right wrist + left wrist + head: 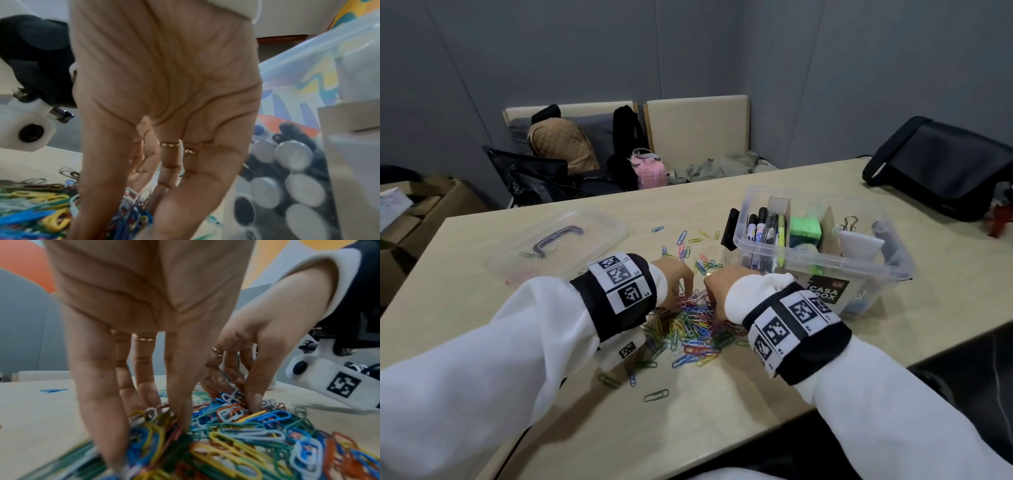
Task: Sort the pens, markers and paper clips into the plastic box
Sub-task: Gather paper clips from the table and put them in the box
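Both hands (674,281) (726,291) hide fingertips in paper clips (695,329).

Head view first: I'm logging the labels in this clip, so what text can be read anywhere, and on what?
"CASA BOX": dark label on the front wall of the clear plastic box.
Small codes beside the square markers on the left wristband and right wristband: too small to read.
Print on the markers standing in the box: blurred, unreadable.
Wrist views: no readable words.
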Demonstrator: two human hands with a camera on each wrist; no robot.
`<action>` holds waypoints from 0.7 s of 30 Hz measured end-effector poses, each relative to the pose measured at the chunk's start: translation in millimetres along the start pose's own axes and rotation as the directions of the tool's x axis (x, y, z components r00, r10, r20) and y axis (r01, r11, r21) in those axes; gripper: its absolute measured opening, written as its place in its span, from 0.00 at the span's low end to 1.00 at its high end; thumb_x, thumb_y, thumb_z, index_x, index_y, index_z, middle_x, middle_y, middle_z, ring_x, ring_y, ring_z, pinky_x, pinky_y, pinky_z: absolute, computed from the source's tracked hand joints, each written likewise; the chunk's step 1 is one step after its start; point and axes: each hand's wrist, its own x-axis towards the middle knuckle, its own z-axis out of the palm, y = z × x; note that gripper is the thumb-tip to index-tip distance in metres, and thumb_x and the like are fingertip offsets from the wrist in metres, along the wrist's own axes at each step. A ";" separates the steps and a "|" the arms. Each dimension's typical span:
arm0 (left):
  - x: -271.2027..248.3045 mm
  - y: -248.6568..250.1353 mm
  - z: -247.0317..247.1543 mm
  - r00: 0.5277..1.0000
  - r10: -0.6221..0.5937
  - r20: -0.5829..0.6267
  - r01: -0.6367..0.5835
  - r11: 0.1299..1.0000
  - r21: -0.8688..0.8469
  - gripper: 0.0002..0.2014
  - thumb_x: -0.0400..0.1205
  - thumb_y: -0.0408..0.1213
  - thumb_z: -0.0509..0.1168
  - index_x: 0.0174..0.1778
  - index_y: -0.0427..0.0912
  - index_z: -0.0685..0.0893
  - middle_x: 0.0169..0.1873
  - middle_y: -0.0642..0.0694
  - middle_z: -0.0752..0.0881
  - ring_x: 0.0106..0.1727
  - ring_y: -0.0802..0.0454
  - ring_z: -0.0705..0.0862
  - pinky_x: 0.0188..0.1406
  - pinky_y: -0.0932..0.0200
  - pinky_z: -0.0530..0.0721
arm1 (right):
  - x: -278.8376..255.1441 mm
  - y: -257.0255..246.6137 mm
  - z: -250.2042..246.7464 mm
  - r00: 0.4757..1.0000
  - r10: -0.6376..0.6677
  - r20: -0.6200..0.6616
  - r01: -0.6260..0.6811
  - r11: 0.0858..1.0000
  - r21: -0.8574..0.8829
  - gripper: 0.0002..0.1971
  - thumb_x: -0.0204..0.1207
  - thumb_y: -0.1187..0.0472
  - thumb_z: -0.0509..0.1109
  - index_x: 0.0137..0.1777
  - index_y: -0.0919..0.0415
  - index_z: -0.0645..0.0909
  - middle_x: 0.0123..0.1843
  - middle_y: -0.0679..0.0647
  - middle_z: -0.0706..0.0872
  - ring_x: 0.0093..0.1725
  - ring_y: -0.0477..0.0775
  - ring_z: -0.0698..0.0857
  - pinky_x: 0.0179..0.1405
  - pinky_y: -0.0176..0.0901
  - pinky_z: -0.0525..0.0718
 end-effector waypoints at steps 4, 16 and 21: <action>0.5 -3.7 0.9 1.000 -0.018 -0.018 0.016 0.997 -0.072 0.16 0.72 0.34 0.76 0.55 0.42 0.86 0.51 0.43 0.89 0.42 0.54 0.80 0.44 0.63 0.79 | 12.7 -3.9 5.0 0.991 0.133 0.016 -0.133 0.991 -0.028 0.10 0.73 0.63 0.72 0.54 0.57 0.80 0.47 0.55 0.80 0.46 0.62 0.80 0.59 0.63 0.79; -1.9 -16.1 -2.1 0.996 -0.049 -0.069 0.032 0.974 -0.225 0.05 0.72 0.31 0.77 0.39 0.40 0.87 0.37 0.44 0.87 0.36 0.48 0.86 0.27 0.67 0.84 | 13.4 3.9 -7.0 0.998 0.009 0.066 -0.008 1.000 -0.016 0.16 0.74 0.53 0.75 0.60 0.55 0.85 0.57 0.54 0.87 0.54 0.59 0.87 0.52 0.47 0.85; -4.6 -19.6 -2.4 0.994 -0.043 -0.099 0.009 0.946 -0.323 0.09 0.73 0.25 0.73 0.32 0.42 0.82 0.34 0.43 0.87 0.36 0.45 0.88 0.32 0.59 0.89 | 3.4 11.4 -16.1 0.997 -0.061 -0.050 0.069 0.983 0.171 0.14 0.73 0.55 0.77 0.57 0.56 0.87 0.56 0.48 0.86 0.55 0.55 0.86 0.51 0.41 0.83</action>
